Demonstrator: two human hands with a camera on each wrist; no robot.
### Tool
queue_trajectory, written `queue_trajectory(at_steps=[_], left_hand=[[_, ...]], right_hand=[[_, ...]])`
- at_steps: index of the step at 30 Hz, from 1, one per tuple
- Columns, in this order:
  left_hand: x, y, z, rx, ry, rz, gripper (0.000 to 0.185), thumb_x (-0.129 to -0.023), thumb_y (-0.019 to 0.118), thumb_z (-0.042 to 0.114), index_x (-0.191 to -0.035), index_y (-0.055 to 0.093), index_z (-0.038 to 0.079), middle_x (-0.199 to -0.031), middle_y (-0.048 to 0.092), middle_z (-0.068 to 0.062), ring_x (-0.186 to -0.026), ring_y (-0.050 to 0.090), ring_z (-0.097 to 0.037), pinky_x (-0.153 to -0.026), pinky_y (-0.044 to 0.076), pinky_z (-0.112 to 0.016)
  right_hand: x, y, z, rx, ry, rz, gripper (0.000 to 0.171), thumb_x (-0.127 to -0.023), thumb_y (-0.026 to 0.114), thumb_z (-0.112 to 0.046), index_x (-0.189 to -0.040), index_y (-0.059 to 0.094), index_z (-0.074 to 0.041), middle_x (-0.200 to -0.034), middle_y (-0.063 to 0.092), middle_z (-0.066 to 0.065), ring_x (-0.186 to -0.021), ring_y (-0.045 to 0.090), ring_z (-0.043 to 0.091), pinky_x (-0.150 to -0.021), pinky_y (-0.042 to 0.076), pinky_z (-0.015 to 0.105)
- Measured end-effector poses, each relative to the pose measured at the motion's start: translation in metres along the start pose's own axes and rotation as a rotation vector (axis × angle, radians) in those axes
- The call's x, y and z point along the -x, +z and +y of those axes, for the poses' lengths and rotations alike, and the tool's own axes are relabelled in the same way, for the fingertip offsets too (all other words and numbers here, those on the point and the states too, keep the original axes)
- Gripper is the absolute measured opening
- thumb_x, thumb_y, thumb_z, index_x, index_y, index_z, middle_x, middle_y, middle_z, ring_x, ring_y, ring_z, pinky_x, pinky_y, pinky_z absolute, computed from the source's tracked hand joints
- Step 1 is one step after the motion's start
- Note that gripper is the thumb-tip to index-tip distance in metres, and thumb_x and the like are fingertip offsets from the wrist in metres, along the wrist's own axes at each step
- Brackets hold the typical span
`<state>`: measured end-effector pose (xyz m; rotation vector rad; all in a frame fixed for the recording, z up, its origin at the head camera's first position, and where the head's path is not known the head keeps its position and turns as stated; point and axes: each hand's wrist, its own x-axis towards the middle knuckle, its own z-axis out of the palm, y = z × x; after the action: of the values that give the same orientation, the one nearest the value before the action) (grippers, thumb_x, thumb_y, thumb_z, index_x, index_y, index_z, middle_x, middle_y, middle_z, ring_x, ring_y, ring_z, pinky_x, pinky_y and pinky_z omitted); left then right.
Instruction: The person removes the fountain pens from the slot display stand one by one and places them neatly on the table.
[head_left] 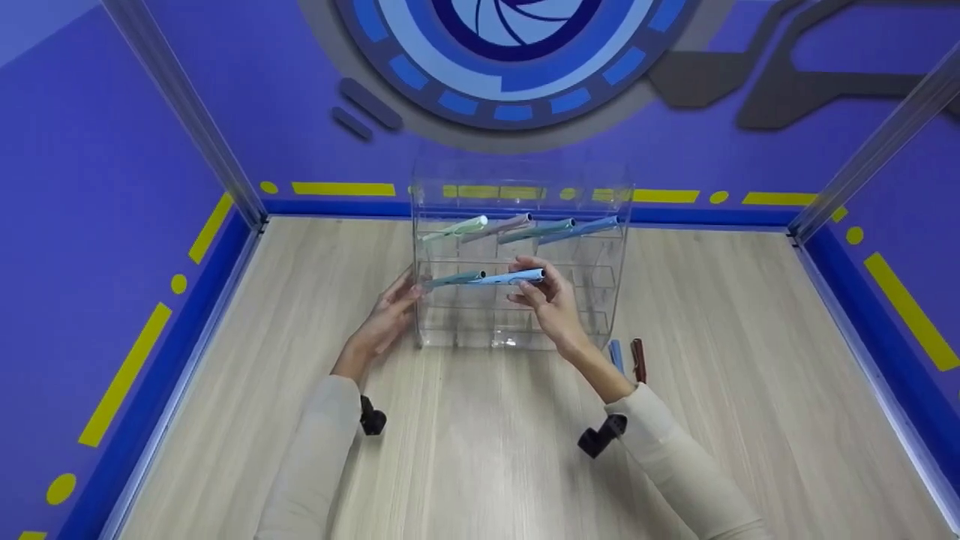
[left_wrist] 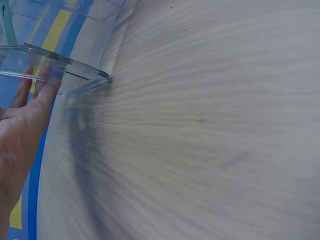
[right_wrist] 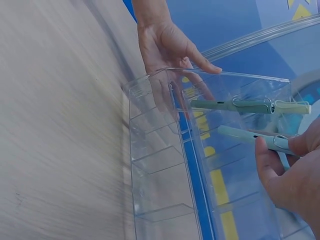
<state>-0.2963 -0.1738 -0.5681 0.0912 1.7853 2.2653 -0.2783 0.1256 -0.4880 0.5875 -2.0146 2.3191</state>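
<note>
A clear tiered pen rack (head_left: 457,339) stands on the table. My right hand (head_left: 555,307) pinches a light blue capped pen (head_left: 510,278) between thumb and fingers at the rack's middle tier. In the right wrist view that pen (right_wrist: 240,134) slants into the rack beside a dark green pen (right_wrist: 232,105). My left hand (head_left: 384,321) rests against the rack's left side, fingers extended along the wall and thumb at the front edge. Higher up lie a pale green pen (head_left: 459,227), a mauve pen (head_left: 499,227), a teal pen (head_left: 538,231) and a blue pen (head_left: 581,229).
A blue pen (head_left: 616,354) and a dark red pen (head_left: 638,360) lie on the table right of the rack, partly hidden by my right forearm. Blue-purple panels (head_left: 300,150) enclose the table at the back and sides.
</note>
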Motion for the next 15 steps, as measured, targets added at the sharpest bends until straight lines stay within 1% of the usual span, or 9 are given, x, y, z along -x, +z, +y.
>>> queue_trajectory(at_steps=[4,7,11,15], left_hand=[[0.001,0.001,0.000,-0.002,-0.001,-0.002,0.064,-0.110,0.047,0.022,-0.165,0.016,0.018,-0.173,0.009,-0.011,-0.159,0.016,-0.033,-0.130,0.015,-0.053],[0.000,0.001,0.000,0.003,-0.007,0.003,0.063,-0.110,0.047,0.021,-0.165,0.016,0.018,-0.173,0.010,-0.010,-0.159,0.017,-0.033,-0.130,0.016,-0.052],[0.000,0.000,0.001,-0.009,-0.007,0.001,0.063,-0.111,0.046,0.021,-0.165,0.015,0.017,-0.173,0.011,-0.010,-0.159,0.019,-0.033,-0.130,0.016,-0.051],[0.000,0.000,0.000,-0.032,-0.007,-0.004,0.064,-0.111,0.046,0.024,-0.166,0.015,0.018,-0.173,0.009,-0.009,-0.160,0.015,-0.032,-0.130,0.015,-0.052]], right_hand=[[0.003,-0.002,-0.002,-0.012,-0.027,0.016,0.038,-0.103,0.049,0.008,-0.141,0.046,0.014,-0.133,0.055,0.034,-0.112,0.066,0.014,-0.092,0.061,0.033],[0.007,-0.005,-0.004,-0.029,-0.049,0.031,0.040,-0.104,0.049,0.007,-0.143,0.044,0.013,-0.131,0.058,0.028,-0.110,0.066,0.014,-0.091,0.061,0.032],[0.008,-0.010,-0.008,-0.041,-0.072,0.065,0.042,-0.104,0.050,0.006,-0.145,0.043,0.010,-0.128,0.064,0.017,-0.110,0.067,0.015,-0.091,0.061,0.031],[0.011,-0.015,-0.013,-0.038,-0.077,0.104,0.043,-0.104,0.053,0.003,-0.145,0.043,0.009,-0.126,0.068,0.011,-0.110,0.068,0.014,-0.091,0.061,0.030]])
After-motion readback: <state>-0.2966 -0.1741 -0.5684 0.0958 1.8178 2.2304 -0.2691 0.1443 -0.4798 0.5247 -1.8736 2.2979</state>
